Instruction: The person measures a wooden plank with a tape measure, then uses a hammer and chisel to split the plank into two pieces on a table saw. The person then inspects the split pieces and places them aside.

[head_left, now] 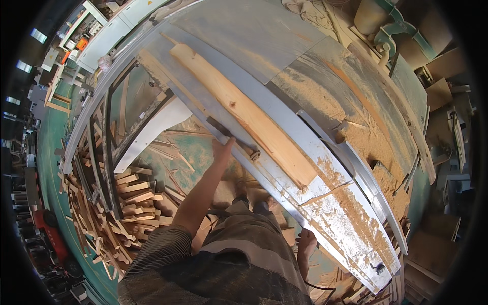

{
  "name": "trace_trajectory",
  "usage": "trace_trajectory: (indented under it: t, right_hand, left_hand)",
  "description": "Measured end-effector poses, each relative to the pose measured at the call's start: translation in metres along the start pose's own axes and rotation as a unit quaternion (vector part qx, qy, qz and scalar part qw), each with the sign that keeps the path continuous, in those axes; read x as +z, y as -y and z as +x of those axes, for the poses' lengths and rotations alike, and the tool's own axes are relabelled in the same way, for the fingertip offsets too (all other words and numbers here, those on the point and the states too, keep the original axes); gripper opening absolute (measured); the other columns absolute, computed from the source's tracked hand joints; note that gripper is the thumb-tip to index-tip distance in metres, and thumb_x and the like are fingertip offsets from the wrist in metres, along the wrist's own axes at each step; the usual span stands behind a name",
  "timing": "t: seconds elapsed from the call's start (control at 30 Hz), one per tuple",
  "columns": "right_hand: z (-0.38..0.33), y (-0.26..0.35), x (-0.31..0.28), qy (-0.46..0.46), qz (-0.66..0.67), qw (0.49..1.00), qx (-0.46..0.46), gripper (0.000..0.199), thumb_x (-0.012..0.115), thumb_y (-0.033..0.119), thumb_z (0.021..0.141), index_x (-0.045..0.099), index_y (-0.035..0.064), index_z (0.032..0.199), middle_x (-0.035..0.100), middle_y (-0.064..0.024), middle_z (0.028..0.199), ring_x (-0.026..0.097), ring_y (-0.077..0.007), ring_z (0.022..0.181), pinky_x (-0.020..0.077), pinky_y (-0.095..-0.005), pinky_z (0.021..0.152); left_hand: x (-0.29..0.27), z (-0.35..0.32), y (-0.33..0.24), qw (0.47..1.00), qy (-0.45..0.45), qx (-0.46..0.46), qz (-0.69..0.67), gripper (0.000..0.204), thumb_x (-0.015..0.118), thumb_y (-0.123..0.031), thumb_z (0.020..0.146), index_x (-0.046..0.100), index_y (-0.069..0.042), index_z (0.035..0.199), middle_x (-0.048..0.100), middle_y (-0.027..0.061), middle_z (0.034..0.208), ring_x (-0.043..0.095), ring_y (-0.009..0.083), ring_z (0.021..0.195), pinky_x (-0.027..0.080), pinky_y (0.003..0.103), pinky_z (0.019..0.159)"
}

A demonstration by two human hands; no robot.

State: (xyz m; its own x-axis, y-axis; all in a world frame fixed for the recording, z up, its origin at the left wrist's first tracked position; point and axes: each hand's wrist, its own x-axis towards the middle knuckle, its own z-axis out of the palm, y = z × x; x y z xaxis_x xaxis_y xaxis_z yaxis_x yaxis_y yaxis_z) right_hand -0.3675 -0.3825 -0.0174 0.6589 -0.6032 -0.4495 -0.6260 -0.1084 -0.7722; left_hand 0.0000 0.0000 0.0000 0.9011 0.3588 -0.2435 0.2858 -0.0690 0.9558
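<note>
A long pale wooden board [244, 112] with one rough edge and knots lies lengthwise on the grey metal machine table [284, 109]. My left hand [223, 148] is at the table's near edge, fingers closed at a dark bar [218, 125] that lies beside the board; part of the grip is hidden. A small brown knob-like piece [255, 155] sits by the bar's lower end. Low on the right, my right hand [306, 243] is beside the table's near edge with its fingers curled. Whatever it grips is hidden.
Sawdust [376, 147] covers the table's far right side, along a raised metal rail [368, 183]. Cut wood strips [134, 198] are heaped on the floor at left, under a dark metal frame [108, 147]. A green pipe [394, 30] stands at the far right.
</note>
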Motion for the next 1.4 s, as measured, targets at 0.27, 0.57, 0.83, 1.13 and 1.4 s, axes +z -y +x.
trace_trajectory:
  t: [0.27, 0.57, 0.83, 1.13, 1.4]
  right_hand:
    - [0.013, -0.077, -0.056, 0.025, 0.557, 0.809, 0.189, 0.058, 0.049, 0.062, 0.101, 0.033, 0.0136, 0.074, 0.031, -0.0006, 0.063, 0.037, -0.0175, 0.058, 0.0306, -0.0304, 0.048]
    - [0.074, -0.126, -0.074, 0.054, 0.655, 0.749, 0.086, 0.072, 0.04, 0.079, 0.092, 0.064, 0.0196, 0.124, 0.07, -0.0046, 0.107, 0.064, -0.0254, 0.087, 0.0481, -0.0354, 0.066]
    - [0.085, -0.105, -0.064, -0.314, 0.477, 0.732, 0.372, 0.064, 0.038, 0.067, 0.1, 0.056, 0.0118, 0.126, 0.061, -0.0103, 0.121, 0.06, -0.029, 0.097, 0.0484, -0.0576, 0.081]
    - [0.11, -0.078, -0.045, -0.483, 0.426, 0.679, 0.353, 0.089, 0.05, 0.068, 0.095, 0.06, -0.0141, 0.127, 0.065, -0.0268, 0.124, 0.064, -0.0381, 0.111, 0.0537, -0.0469, 0.092]
    - [0.102, -0.039, -0.049, -0.553, 0.368, 0.669, 0.334, 0.084, 0.056, 0.062, 0.095, 0.061, -0.0164, 0.125, 0.066, -0.0304, 0.125, 0.067, -0.0375, 0.11, 0.0534, -0.0421, 0.091]
  left_hand:
    - [0.024, 0.044, 0.026, 0.998, -0.038, -0.026, -0.041, 0.109, 0.084, -0.046, 0.082, 0.021, 0.013, 0.15, 0.04, 0.0344, 0.149, 0.045, 0.041, 0.138, 0.04, 0.044, 0.114]
    - [0.036, 0.04, 0.021, 0.986, -0.045, -0.1, -0.122, 0.098, 0.086, -0.032, 0.08, 0.025, 0.009, 0.144, 0.047, 0.0258, 0.142, 0.054, 0.0354, 0.127, 0.048, 0.047, 0.102]
    - [0.007, 0.041, 0.033, 0.982, 0.009, -0.187, -0.017, 0.091, 0.079, -0.04, 0.08, 0.027, -0.01, 0.149, 0.048, 0.0144, 0.141, 0.055, 0.0319, 0.12, 0.051, 0.057, 0.089]
    - [0.009, 0.036, 0.009, 0.982, 0.025, -0.186, 0.005, 0.075, 0.075, -0.048, 0.08, 0.049, -0.008, 0.138, 0.053, 0.0132, 0.132, 0.054, 0.0339, 0.116, 0.05, 0.058, 0.092]
    - [0.023, 0.028, 0.012, 0.988, -0.055, -0.141, 0.012, 0.065, 0.064, -0.059, 0.089, 0.057, -0.011, 0.133, 0.064, 0.0086, 0.124, 0.067, 0.0281, 0.103, 0.058, 0.041, 0.074]
